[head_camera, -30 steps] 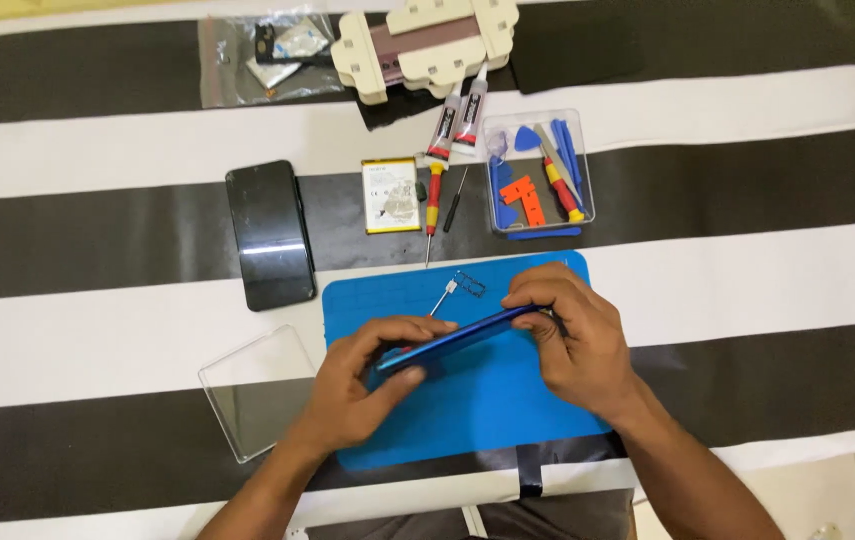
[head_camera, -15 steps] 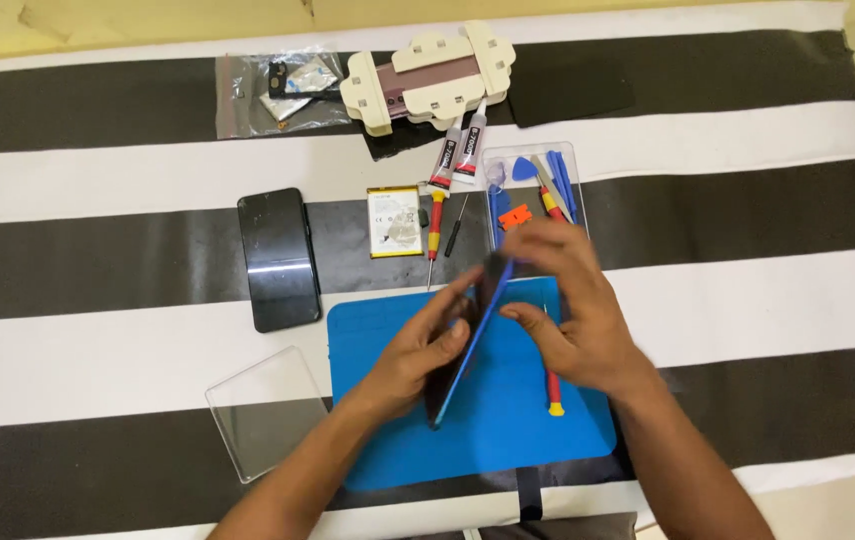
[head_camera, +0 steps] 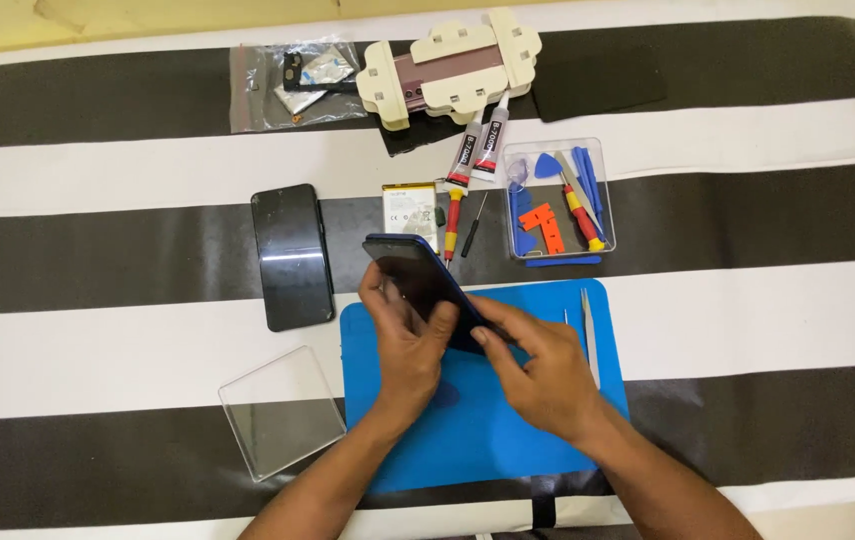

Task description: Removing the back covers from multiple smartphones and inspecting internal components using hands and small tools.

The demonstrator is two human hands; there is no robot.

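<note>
Both hands, left hand point(head_camera: 410, 335) and right hand point(head_camera: 538, 365), clasp the dark blue phone point(head_camera: 428, 285), tilted on edge above the blue mat point(head_camera: 478, 440), fingers closed along its sides to steady it.

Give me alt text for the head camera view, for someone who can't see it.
Two bare hands, left hand and right hand, hold a dark blue phone tilted above a blue work mat on a black-and-white striped cloth. Nearby lie a black screen panel, a clear tool box and two glue tubes.
</note>
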